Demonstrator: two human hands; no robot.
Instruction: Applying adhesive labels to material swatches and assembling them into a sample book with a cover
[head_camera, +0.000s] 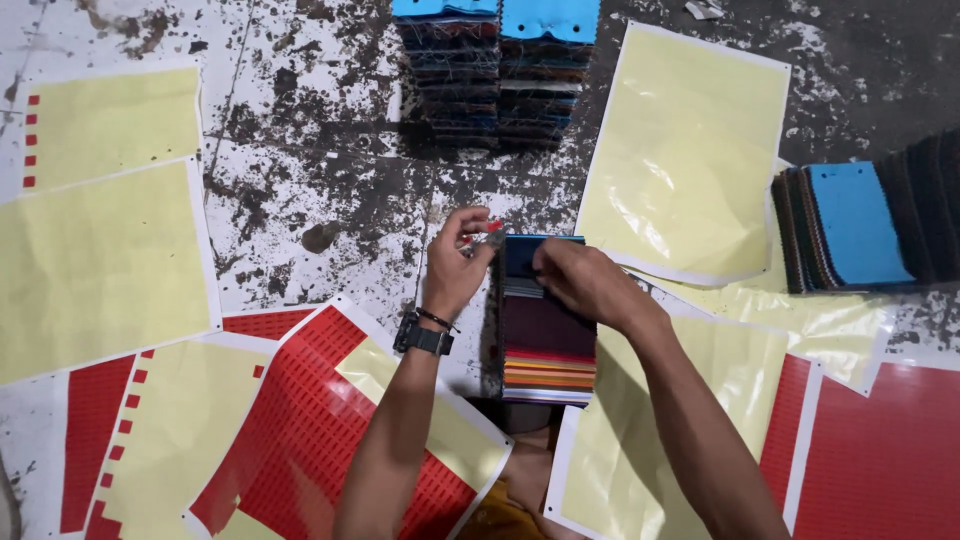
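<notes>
Bright, even overhead light; soft shadows, slight glare, mostly sharp.

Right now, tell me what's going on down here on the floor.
A person works over a fanned stack of fabric swatches on a stained floor. The right hand presses on the stack's blue top end, while the left hand, watch on its wrist, pinches a small red piece at the top corner. Yellow sheets and red sticker sheets lie spread around, with more swatch stacks above and at the right.
</notes>
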